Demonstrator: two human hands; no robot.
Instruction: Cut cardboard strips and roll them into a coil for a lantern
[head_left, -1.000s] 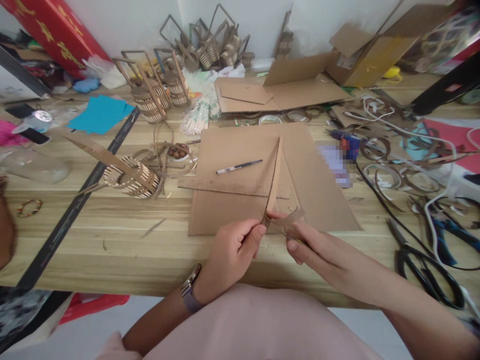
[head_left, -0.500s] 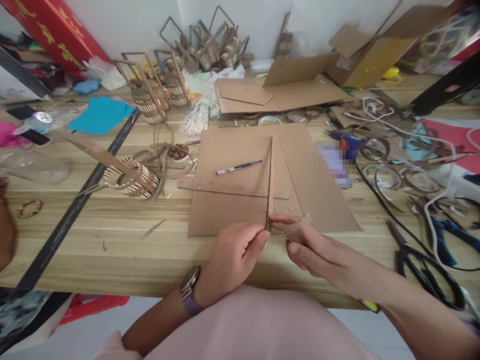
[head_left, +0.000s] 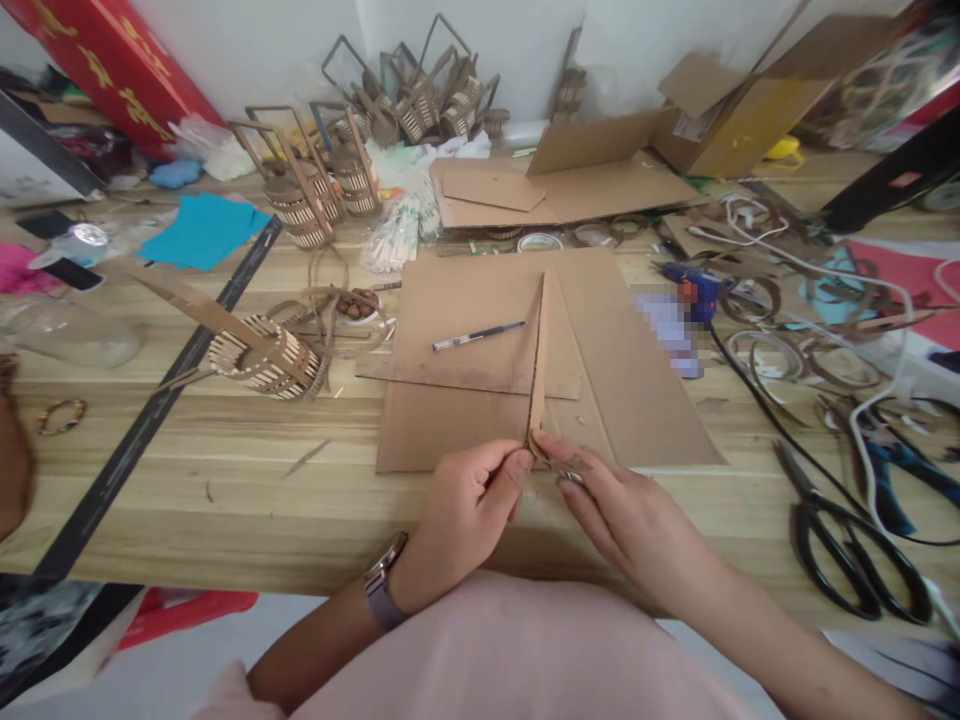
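Long brown corrugated-cardboard strip (head_left: pixel 537 360), held on edge over flat brown cardboard sheets (head_left: pixel 637 380); its near end is pinched by the closed left hand (head_left: pixel 465 510) and right hand (head_left: pixel 630 515) (far end apparently rested there for steadiness).

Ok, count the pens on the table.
1: the pen lies on the cardboard sheet, left of the upright cardboard strip. More may be hidden in the clutter.

The left hand (head_left: pixel 469 505) is curled into a loose fist, back upward, with thumb and forefinger pinched tight at the tips. Just beside it the right hand (head_left: pixel 634 520) reaches forward, fingers long and nipped together, so the two sets of fingertips nearly meet. The bare left forearm (head_left: pixel 315 640) and right forearm (head_left: pixel 780 640) angle in toward each other.
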